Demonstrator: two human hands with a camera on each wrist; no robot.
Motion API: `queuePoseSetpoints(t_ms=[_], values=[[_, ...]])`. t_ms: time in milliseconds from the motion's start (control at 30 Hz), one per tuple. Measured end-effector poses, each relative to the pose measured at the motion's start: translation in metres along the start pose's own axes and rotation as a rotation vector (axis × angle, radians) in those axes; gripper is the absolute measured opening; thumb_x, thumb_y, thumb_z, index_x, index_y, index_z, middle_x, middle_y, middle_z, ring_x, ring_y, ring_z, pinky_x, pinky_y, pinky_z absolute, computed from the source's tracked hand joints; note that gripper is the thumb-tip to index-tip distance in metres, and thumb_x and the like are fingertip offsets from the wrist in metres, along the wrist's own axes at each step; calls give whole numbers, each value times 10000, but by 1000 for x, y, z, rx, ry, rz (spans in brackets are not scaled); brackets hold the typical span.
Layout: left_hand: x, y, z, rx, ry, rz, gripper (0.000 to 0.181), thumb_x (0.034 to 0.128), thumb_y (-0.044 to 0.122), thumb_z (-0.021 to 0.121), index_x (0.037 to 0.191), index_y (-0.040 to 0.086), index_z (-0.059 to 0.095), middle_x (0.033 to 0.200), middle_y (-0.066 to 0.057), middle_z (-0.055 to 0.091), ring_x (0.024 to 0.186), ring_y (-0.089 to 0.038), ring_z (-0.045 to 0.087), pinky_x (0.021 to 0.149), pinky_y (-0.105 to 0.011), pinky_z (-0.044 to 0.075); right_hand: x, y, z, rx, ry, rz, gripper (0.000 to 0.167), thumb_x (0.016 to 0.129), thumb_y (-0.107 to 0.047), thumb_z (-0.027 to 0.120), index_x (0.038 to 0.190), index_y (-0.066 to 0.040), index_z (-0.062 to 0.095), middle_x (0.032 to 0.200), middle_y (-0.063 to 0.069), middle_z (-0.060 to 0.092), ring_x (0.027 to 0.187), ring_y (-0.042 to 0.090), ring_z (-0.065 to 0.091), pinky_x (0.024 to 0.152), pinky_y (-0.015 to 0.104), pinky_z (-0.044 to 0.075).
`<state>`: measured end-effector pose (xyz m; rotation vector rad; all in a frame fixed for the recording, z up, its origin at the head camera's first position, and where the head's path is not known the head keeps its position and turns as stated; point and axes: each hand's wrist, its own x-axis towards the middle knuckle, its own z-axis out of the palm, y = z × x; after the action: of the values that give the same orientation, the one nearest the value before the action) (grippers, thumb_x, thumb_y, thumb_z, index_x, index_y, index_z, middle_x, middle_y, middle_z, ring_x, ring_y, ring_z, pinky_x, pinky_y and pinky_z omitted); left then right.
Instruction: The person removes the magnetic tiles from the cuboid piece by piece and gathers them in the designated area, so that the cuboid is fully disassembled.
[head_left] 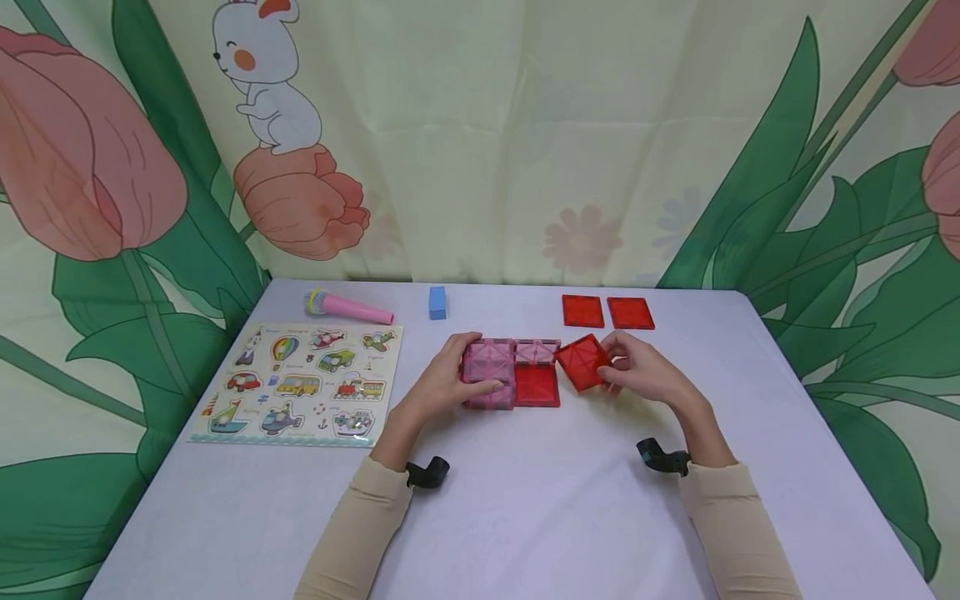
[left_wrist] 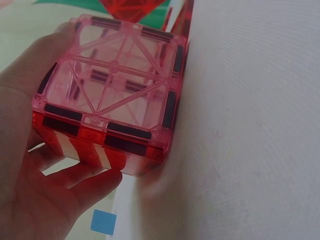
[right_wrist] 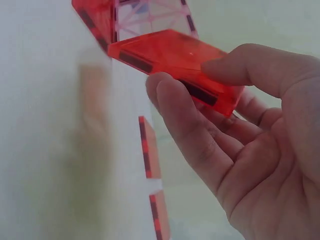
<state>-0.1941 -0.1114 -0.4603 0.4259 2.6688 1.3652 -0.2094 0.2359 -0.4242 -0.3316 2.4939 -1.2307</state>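
The left hand (head_left: pixel 442 375) is gripping the left end of a pink-and-red tile structure (head_left: pixel 537 387), whose long side is running left to right on the table (head_left: pixel 540 508). Nearer its right end, the right hand (head_left: pixel 637 367) is pinching a tilted red tile (head_left: pixel 580 362), one corner pointing leftward.

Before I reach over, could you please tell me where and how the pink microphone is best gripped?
I'd grip the pink microphone mid-handle, coming from above and pinching across its narrow width: it lies flat, long and slim, and the picture board lies close on its near side, likely crowding a low approach.
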Motion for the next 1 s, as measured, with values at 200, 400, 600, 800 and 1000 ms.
queuePoseSetpoints(t_ms=[200,400,600,800,1000], values=[[0,0,1,3,0,-5,960,763,536,810,1526,165,361,1495,-14,426,1342,-239,458,1107,-503,459,2,12,-10,19,104,3,416,935,-106,665,1276,8,457,1137,227,610,845,234,695,753,300,613],[0,0,1,19,5,-6,948,761,540,811,1521,188,365,1502,-14,425,1350,-237,458,1114,-496,455,2,20,-21,49,186,35,473,980,-150,636,1373,24,440,1212,252,588,895,254,702,797,308,617],[0,-1,1,28,14,0,927,758,546,812,1507,223,373,1501,-11,427,1347,-230,463,1117,-492,452,3,34,-31,23,309,77,538,1014,-262,589,1448,16,436,1314,268,559,987,289,691,849,312,608],[0,-1,1,20,10,-3,938,758,545,811,1515,210,369,1498,-5,426,1342,-233,464,1113,-495,455,2,38,-43,59,485,164,581,1030,-330,536,1487,4,404,1394,273,522,1078,271,617,827,245,595],[0,-2,1,12,6,1,954,761,540,811,1523,180,365,1497,-9,425,1337,-241,463,1110,-501,457,5,44,-59,130,655,231,569,1026,-347,527,1482,-22,425,1297,206,566,712,-25,625,748,154,571]])
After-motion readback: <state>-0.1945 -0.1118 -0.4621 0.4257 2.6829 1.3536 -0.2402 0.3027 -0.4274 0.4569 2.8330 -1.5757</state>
